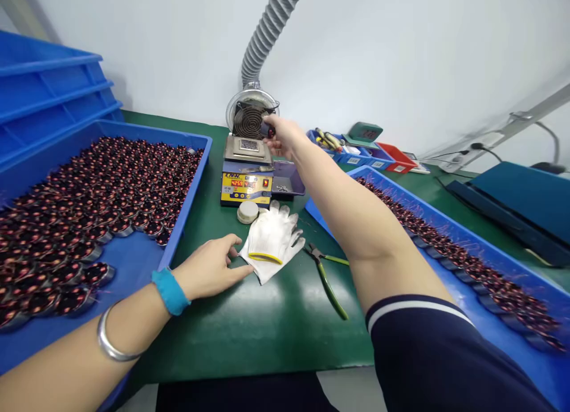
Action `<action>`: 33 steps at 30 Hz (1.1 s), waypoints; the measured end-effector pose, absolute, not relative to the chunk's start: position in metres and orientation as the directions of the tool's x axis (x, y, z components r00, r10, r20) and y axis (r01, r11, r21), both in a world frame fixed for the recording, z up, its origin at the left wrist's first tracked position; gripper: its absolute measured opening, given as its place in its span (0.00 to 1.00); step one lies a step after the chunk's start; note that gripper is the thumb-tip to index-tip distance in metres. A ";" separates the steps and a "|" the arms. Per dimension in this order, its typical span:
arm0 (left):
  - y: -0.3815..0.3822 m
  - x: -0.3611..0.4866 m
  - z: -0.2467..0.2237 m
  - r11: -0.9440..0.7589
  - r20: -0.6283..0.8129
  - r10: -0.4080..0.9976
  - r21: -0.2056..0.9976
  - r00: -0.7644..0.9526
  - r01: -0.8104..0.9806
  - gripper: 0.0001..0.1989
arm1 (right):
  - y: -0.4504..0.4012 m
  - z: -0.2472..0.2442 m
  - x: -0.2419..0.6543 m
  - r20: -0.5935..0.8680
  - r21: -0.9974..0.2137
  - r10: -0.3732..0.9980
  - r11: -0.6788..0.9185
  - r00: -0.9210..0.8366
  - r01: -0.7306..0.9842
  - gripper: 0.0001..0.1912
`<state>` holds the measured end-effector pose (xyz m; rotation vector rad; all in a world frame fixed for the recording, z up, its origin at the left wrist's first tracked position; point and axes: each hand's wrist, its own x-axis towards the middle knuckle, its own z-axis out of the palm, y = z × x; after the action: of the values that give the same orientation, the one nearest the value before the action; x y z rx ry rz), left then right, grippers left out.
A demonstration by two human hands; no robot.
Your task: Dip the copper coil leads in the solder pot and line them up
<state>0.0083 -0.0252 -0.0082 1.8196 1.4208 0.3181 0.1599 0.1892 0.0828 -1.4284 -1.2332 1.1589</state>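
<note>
My right hand (285, 139) reaches far forward over a yellow-fronted solder pot (246, 186) with red lit digits. Its fingers are closed on a small round wound coil part (271, 131), dark with copper, mostly hidden by the fingers. The part is beside the pot's square bath (248, 146), in front of the round fume intake (248, 120). My left hand (212, 266) hovers low over the green table, holding nothing, thumb and index finger apart. Its fingertips are at the edge of white work gloves (269, 240); whether they touch, I cannot tell.
Blue trays of similar coil parts stand left (205, 151) and right (512, 257). Green-handled cutters (328, 278) and a round tin (247, 212) lie nearby. A dark dish (294, 180) sits beside the pot. Small tool bins (356, 157) are behind; a grey hose (269, 35) descends.
</note>
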 end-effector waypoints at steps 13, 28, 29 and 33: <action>-0.026 0.008 -0.003 -0.147 -0.370 0.837 0.557 0.403 0.817 0.30 | 0.234 0.074 0.133 -0.218 -0.942 0.966 -0.246 0.143 0.226 0.15; -0.027 0.009 -0.003 -0.194 -0.361 0.822 0.549 0.439 0.813 0.27 | 0.246 0.059 0.137 -0.190 -0.962 0.969 -0.216 0.157 0.169 0.13; -0.028 0.009 -0.002 -0.192 -0.367 0.821 0.544 0.437 0.817 0.27 | 0.246 0.059 0.137 -0.191 -0.961 0.969 -0.217 0.158 0.173 0.13; -0.029 0.009 -0.002 -0.194 -0.373 0.818 0.539 0.439 0.820 0.27 | 0.245 0.060 0.137 -0.193 -0.957 0.966 -0.224 0.171 0.183 0.14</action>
<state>0.0094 -0.0286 -0.0019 2.0018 1.3721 -0.0035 0.1368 0.2449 0.0600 -1.5849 -1.1308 1.1427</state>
